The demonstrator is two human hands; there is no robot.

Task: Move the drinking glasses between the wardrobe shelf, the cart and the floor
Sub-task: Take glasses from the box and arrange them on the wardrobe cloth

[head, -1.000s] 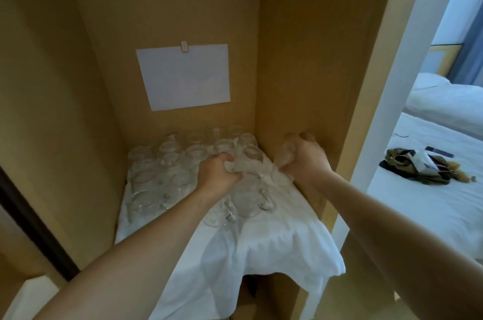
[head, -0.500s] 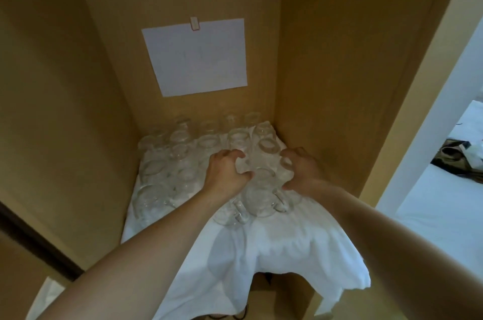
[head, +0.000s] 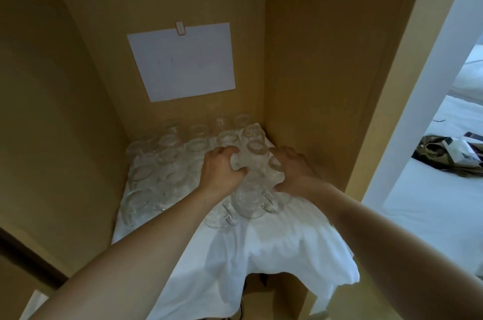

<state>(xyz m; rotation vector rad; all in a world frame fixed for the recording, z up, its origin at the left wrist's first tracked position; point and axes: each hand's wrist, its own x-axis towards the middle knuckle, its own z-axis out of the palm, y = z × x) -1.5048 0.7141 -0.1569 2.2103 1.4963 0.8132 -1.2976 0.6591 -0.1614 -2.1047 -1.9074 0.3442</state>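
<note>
Several clear drinking glasses [head: 167,160] stand close together on the wardrobe shelf, which is covered by a white cloth [head: 274,246]. My left hand [head: 222,176] curls round one glass [head: 252,160] in the right part of the group. My right hand [head: 295,173] grips another glass [head: 275,172] next to the right side wall. In front of both hands stand two glasses with handles [head: 245,202]. Reflections blur the glass edges.
A white sheet of paper [head: 183,63] is clipped to the wardrobe's back wall. Wooden side walls close in the shelf on the left and right [head: 326,84]. To the right a bed [head: 431,202] with dark items [head: 449,160] shows past the white frame.
The right hand came down from the side wall with its glass and sits lower among the glasses. The left hand stays on its glass. The camera has shifted left and closer.
</note>
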